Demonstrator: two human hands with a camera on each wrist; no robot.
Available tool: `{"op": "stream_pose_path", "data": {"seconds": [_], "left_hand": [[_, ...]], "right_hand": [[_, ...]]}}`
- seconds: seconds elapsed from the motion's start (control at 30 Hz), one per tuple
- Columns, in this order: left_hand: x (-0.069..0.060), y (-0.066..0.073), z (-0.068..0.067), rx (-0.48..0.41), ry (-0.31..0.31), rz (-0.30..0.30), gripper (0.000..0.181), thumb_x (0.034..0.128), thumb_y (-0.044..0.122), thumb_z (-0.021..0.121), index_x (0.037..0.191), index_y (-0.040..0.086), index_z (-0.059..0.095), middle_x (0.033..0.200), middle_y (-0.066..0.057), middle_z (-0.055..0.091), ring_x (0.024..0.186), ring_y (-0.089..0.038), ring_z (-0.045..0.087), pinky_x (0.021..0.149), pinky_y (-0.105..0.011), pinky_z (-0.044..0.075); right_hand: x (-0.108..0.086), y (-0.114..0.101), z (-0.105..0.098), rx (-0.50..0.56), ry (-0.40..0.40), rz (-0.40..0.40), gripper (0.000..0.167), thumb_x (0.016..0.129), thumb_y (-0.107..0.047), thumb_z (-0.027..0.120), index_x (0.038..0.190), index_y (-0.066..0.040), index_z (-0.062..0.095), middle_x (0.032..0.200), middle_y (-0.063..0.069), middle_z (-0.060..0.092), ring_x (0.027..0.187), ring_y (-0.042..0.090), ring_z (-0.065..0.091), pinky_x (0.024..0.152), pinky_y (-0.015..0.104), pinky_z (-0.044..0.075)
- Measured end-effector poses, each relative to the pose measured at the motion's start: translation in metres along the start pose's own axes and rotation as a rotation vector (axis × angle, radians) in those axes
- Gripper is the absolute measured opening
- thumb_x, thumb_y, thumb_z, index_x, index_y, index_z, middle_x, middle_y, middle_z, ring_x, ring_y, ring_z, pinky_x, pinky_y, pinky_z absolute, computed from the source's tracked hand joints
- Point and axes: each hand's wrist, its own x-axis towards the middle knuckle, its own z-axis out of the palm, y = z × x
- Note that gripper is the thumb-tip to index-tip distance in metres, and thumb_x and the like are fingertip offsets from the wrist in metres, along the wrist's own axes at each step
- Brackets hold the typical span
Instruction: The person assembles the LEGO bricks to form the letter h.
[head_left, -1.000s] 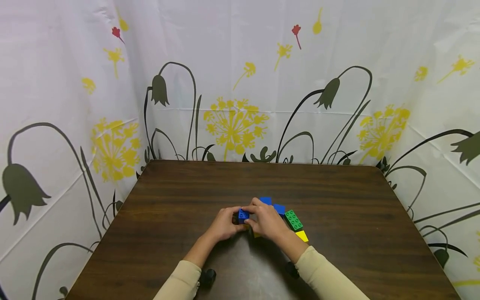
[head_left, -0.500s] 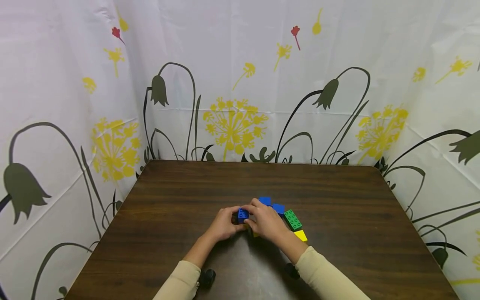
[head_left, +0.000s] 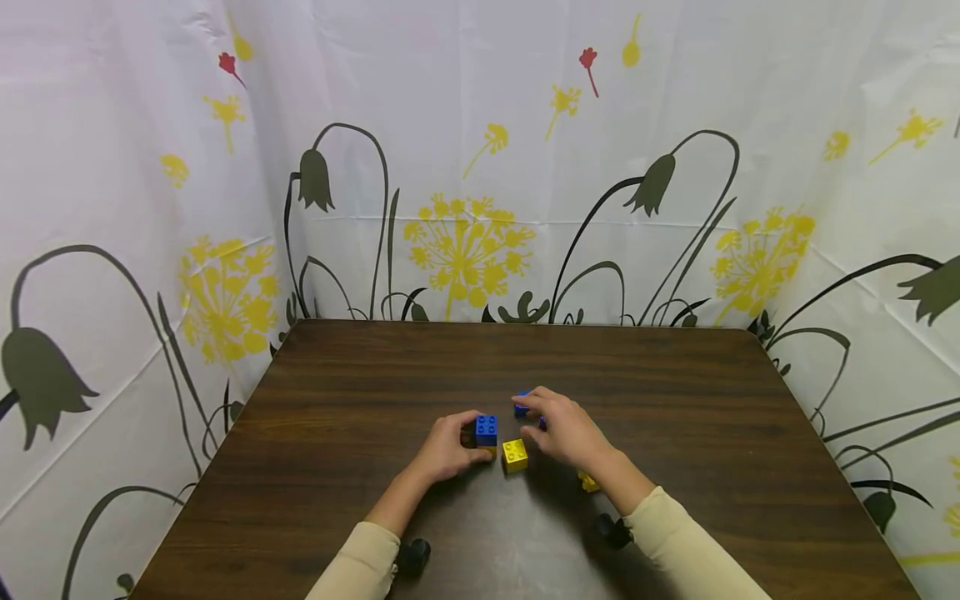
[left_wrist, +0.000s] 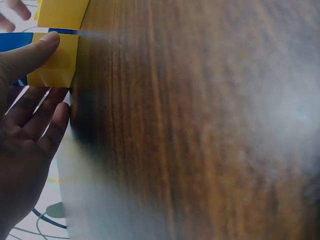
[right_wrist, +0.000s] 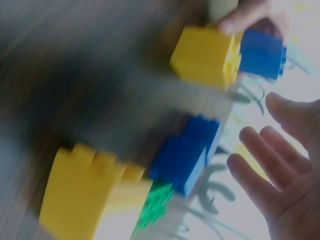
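A blue brick (head_left: 487,429) sits on top of a yellow brick (left_wrist: 64,65), forming a small stack on the table. My left hand (head_left: 442,452) grips it from the left, thumb on the yellow brick and fingers behind. Just right of the stack stands a loose yellow brick (head_left: 514,456), apart from both hands. My right hand (head_left: 568,428) hovers with fingers spread, holding nothing, as the right wrist view shows. Below and beyond it are two blue bricks (right_wrist: 182,157), partly hidden by the hand in the head view.
A green brick (right_wrist: 154,204) and another yellow brick (right_wrist: 82,192) lie near the right forearm; in the head view the arm hides most of them. The brown wooden table (head_left: 360,375) ends at a patterned white curtain (head_left: 465,125).
My right hand has let go of the blue brick on the stack and moved right, uncovering the loose yellow brick. My left hand keeps its grip in the same place.
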Motion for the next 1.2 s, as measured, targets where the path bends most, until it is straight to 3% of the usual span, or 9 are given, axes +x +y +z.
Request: {"op": "stream_pose_path", "data": {"seconds": [0.23, 0.37, 0.5, 0.6, 0.73, 0.83, 0.93, 1.07, 1.2], "left_hand": [[-0.006, 0.001, -0.002, -0.033, 0.020, -0.039, 0.055, 0.0743, 0.006, 0.086, 0.123, 0.008, 0.062, 0.113, -0.012, 0.066, 0.101, -0.026, 0.065, 0.085, -0.041, 0.056], [-0.013, 0.001, -0.003, -0.098, 0.039, -0.057, 0.066, 0.0741, 0.003, 0.086, 0.132, 0.006, 0.055, 0.124, -0.016, 0.062, 0.111, -0.033, 0.062, 0.091, -0.045, 0.052], [-0.022, 0.002, -0.003, -0.115, 0.083, -0.074, 0.075, 0.0741, 0.004, 0.086, 0.138, 0.004, 0.047, 0.131, -0.018, 0.056, 0.114, -0.036, 0.059, 0.092, -0.048, 0.051], [-0.030, 0.004, -0.002, -0.086, 0.147, -0.106, 0.067, 0.0743, 0.009, 0.087, 0.128, 0.003, 0.048, 0.121, -0.016, 0.055, 0.107, -0.034, 0.061, 0.086, -0.044, 0.055], [-0.040, 0.012, 0.002, -0.013, 0.219, -0.123, 0.045, 0.0728, 0.012, 0.088, 0.100, 0.005, 0.054, 0.093, -0.009, 0.057, 0.084, -0.026, 0.061, 0.069, -0.031, 0.054], [-0.046, 0.018, 0.008, -0.006, 0.203, -0.090, 0.030, 0.0739, 0.009, 0.087, 0.088, 0.006, 0.061, 0.082, -0.005, 0.062, 0.072, -0.019, 0.061, 0.063, -0.025, 0.052], [-0.049, 0.023, 0.015, -0.049, 0.152, -0.058, 0.021, 0.0773, 0.007, 0.084, 0.092, 0.004, 0.069, 0.085, -0.006, 0.069, 0.071, -0.015, 0.065, 0.064, -0.024, 0.054], [-0.049, 0.028, 0.025, -0.065, 0.126, -0.049, 0.027, 0.0789, 0.005, 0.082, 0.104, 0.001, 0.072, 0.093, -0.010, 0.073, 0.074, -0.014, 0.068, 0.067, -0.029, 0.057], [-0.045, 0.034, 0.031, -0.003, 0.137, -0.047, 0.036, 0.0786, 0.006, 0.082, 0.113, 0.002, 0.071, 0.099, -0.010, 0.073, 0.074, -0.013, 0.068, 0.067, -0.030, 0.057]], "right_hand": [[-0.014, 0.031, -0.006, -0.069, 0.034, 0.122, 0.041, 0.087, -0.014, 0.077, 0.127, -0.012, 0.067, 0.114, 0.001, 0.062, 0.099, 0.022, 0.065, 0.080, 0.041, 0.055], [-0.020, 0.044, -0.003, -0.119, 0.017, 0.154, 0.041, 0.087, -0.017, 0.076, 0.127, -0.013, 0.067, 0.118, 0.000, 0.061, 0.097, 0.023, 0.064, 0.078, 0.042, 0.055], [-0.024, 0.052, 0.002, -0.154, -0.003, 0.156, 0.045, 0.087, -0.019, 0.076, 0.130, -0.015, 0.065, 0.124, 0.000, 0.059, 0.105, 0.022, 0.062, 0.083, 0.045, 0.055], [-0.024, 0.055, 0.007, -0.176, -0.012, 0.141, 0.048, 0.088, -0.021, 0.076, 0.134, -0.016, 0.062, 0.129, 0.001, 0.058, 0.111, 0.022, 0.060, 0.086, 0.046, 0.054], [-0.024, 0.057, 0.011, -0.192, -0.027, 0.120, 0.052, 0.088, -0.021, 0.076, 0.137, -0.019, 0.059, 0.131, 0.001, 0.057, 0.115, 0.023, 0.059, 0.087, 0.046, 0.054], [-0.024, 0.057, 0.012, -0.195, -0.026, 0.105, 0.053, 0.088, -0.020, 0.076, 0.137, -0.020, 0.059, 0.131, 0.000, 0.058, 0.114, 0.023, 0.059, 0.085, 0.045, 0.054], [-0.023, 0.058, 0.013, -0.212, -0.021, 0.093, 0.051, 0.088, -0.019, 0.076, 0.136, -0.021, 0.060, 0.129, 0.000, 0.058, 0.111, 0.021, 0.060, 0.085, 0.043, 0.055], [-0.022, 0.059, 0.017, -0.241, -0.033, 0.082, 0.048, 0.089, -0.019, 0.074, 0.135, -0.024, 0.061, 0.128, -0.001, 0.058, 0.108, 0.020, 0.061, 0.085, 0.041, 0.055], [-0.021, 0.059, 0.019, -0.255, -0.039, 0.077, 0.046, 0.089, -0.018, 0.074, 0.133, -0.023, 0.063, 0.126, 0.000, 0.059, 0.108, 0.021, 0.061, 0.086, 0.041, 0.054]]}}
